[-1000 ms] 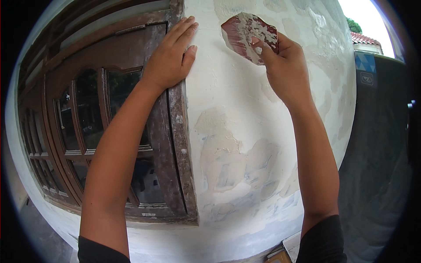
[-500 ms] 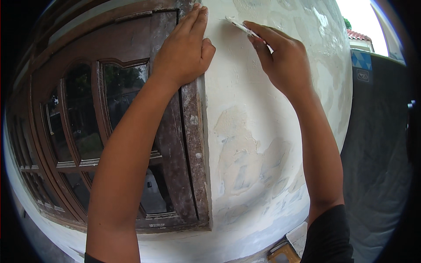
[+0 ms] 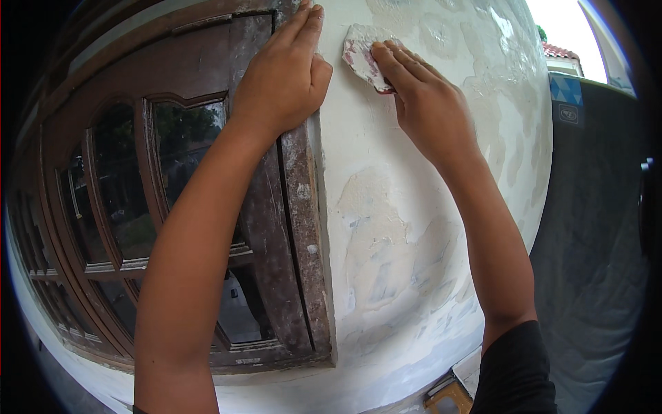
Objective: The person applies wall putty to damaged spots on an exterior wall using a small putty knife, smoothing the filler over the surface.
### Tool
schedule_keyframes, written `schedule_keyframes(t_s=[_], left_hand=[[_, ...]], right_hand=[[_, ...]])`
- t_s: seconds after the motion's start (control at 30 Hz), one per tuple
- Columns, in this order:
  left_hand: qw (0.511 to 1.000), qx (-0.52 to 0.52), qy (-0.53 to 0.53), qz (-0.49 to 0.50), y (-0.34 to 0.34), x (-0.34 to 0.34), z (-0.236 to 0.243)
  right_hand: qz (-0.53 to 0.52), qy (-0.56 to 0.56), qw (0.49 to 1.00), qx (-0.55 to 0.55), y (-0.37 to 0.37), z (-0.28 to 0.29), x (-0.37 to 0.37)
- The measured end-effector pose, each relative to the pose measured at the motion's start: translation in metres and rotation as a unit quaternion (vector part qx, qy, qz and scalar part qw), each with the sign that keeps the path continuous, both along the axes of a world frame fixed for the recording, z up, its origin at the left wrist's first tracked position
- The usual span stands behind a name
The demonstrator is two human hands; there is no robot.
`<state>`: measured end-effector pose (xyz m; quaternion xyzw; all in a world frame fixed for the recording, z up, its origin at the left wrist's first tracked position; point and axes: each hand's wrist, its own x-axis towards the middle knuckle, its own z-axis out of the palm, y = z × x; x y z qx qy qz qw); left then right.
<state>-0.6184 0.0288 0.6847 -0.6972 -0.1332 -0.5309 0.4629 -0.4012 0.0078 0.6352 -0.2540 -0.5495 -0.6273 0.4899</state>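
A flat putty scraper (image 3: 360,54), reddish and caked with white filler, is in my right hand (image 3: 433,109). Its broad face is turned toward me, pressed flat to the upper part of the patchy white wall (image 3: 441,186). My fingers lie stretched across its face; the thumb is hidden. My left hand (image 3: 279,86) rests on the edge of the brown wooden window frame (image 3: 300,207), where the frame meets the wall. Its fingers point up and hold nothing, with the thumb bent at the side.
Dark glass panes (image 3: 124,186) fill the window at left. A dark sheet (image 3: 593,228) hangs to the right of the wall. Low down beside my right sleeve is a yellowish-brown object (image 3: 448,400). A tiled roof (image 3: 560,52) shows in the distance.
The scraper has turned from nearly edge-on to flat against the wall, its face now visible. My right hand has rotated and moved slightly down. My left hand has stayed at the frame.
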Motion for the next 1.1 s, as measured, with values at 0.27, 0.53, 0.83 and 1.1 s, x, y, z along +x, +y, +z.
schedule_keyframes(t_s=[0.27, 0.53, 0.83, 1.1], left_hand=[[1.000, -0.004, -0.008, 0.010, -0.006, -0.001, -0.004], [1.000, -0.015, -0.007, 0.009, -0.005, -0.003, -0.006], [1.000, -0.018, -0.004, 0.014, -0.007, 0.002, -0.004], [1.000, 0.000, -0.001, 0.024, -0.004, -0.002, -0.005]], right_hand=[[0.065, 0.022, 0.998, 0.014, -0.021, -0.020, -0.002], [0.035, -0.006, 0.999, -0.037, -0.004, -0.052, -0.012], [0.043, 0.048, 0.998, -0.026, 0.004, -0.007, 0.005], [0.088, 0.069, 0.993, 0.022, -0.009, -0.026, 0.004]])
